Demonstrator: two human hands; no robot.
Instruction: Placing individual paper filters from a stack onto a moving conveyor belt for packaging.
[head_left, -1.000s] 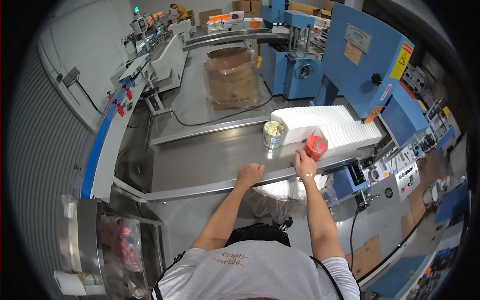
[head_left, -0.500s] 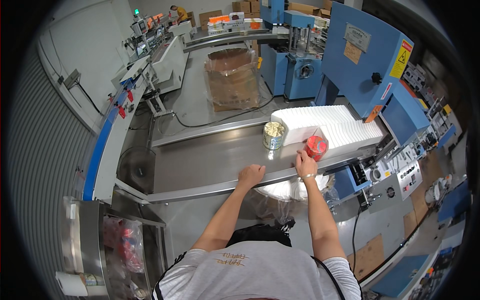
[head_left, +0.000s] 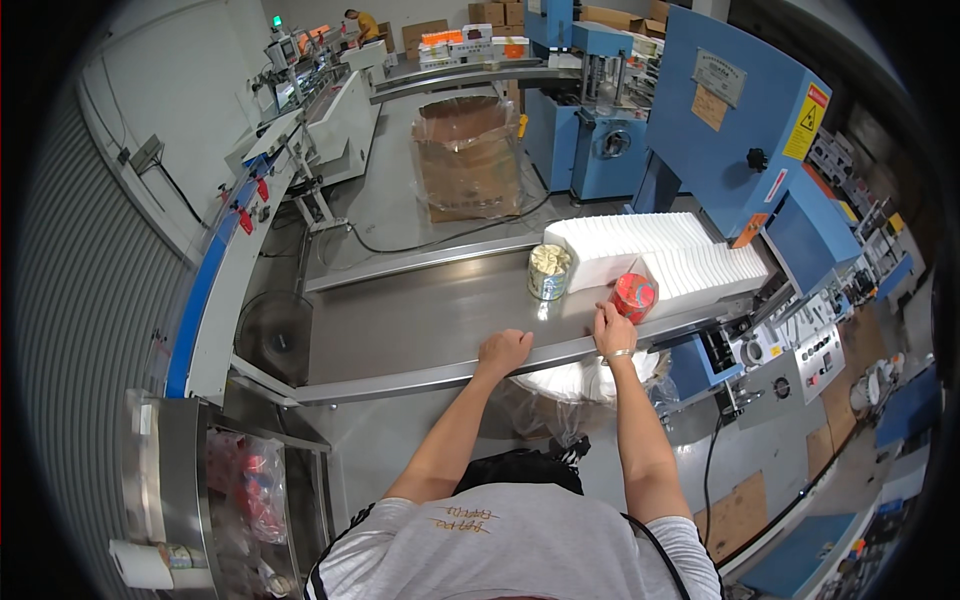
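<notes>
My left hand (head_left: 506,350) rests, fingers curled in, on the near rail of a steel chute (head_left: 400,322). I see nothing in it. My right hand (head_left: 613,328), with a bracelet at the wrist, has its bent fingers against the near left side of a red cylindrical pack (head_left: 634,298); the fingertips are partly hidden. Left of that pack, a cream and green cylindrical pack (head_left: 549,272) with a gathered top stands upright. Behind and right of both, a long row of thin white folded sheets (head_left: 660,250) stands on edge, running under the blue machine.
A tall blue machine (head_left: 735,110) rises at the right, with a control panel (head_left: 818,360) below. Under the near rail sits a plastic-lined container (head_left: 565,385) of white material. A large carton (head_left: 466,170) stands beyond the chute. A person (head_left: 362,28) in yellow is far back.
Almost nothing differs. The whole view has shifted very slightly, while both hands and both packs keep their places on the chute.
</notes>
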